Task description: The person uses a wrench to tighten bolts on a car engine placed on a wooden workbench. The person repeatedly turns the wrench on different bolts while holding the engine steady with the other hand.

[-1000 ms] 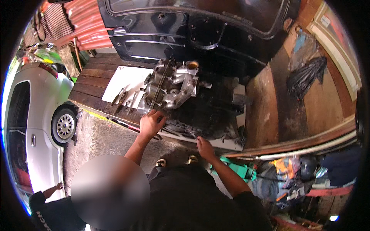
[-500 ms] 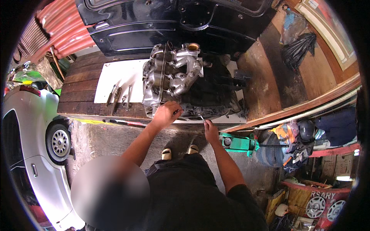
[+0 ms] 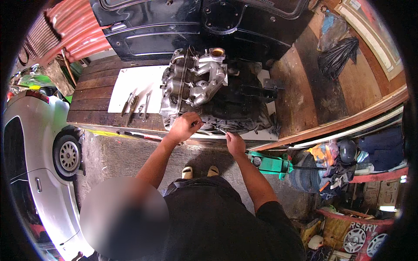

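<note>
A grey metal engine [image 3: 191,85] with a silver intake manifold lies on a black mat [image 3: 244,108] on a wooden platform [image 3: 93,98]. My left hand [image 3: 185,126] rests with curled fingers against the engine's near edge; what it grips is hidden. Just to its right, my right hand [image 3: 235,143] is closed on a thin metal tool [image 3: 221,130] that points up-left toward the engine's base. The two hands are a short gap apart.
Several hand tools [image 3: 130,104] lie on a white sheet left of the engine. A black car door panel [image 3: 196,21] leans behind. A silver car [image 3: 30,143] stands at left, a green floor jack [image 3: 270,163] at right, a black bag [image 3: 337,56] at far right.
Both hands have shifted along the engine's near edge. My right hand came up from the platform edge and now holds the thin tool at the engine's base. The view tilted down.
</note>
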`<state>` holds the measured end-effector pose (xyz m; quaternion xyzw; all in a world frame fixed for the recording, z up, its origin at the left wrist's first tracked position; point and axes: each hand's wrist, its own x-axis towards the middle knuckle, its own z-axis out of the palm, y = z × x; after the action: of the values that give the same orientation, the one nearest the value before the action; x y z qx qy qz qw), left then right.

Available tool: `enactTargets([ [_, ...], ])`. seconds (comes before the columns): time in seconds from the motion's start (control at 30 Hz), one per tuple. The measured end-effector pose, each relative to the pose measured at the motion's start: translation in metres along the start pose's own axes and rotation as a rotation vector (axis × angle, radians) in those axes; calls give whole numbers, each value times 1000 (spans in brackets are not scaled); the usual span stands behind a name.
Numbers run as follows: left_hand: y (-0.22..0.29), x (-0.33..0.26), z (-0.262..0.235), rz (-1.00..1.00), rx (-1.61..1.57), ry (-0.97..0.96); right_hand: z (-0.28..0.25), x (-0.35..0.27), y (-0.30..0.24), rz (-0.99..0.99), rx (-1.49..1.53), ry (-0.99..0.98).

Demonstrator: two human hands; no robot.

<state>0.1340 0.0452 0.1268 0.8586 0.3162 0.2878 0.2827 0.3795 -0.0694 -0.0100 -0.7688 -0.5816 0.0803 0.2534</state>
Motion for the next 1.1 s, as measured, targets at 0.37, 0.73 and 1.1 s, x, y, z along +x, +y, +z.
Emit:
enactTargets([
  [0.37,5,-1,1,-70,-21,29,-1,10,1,-171,-167,-121],
  [0.73,3,-2,4,-62,-37,99,22,9,16,52,98,-179],
  [1.1,0,-2,2,52,-65,96,6,16,12,-82,-148,-67],
])
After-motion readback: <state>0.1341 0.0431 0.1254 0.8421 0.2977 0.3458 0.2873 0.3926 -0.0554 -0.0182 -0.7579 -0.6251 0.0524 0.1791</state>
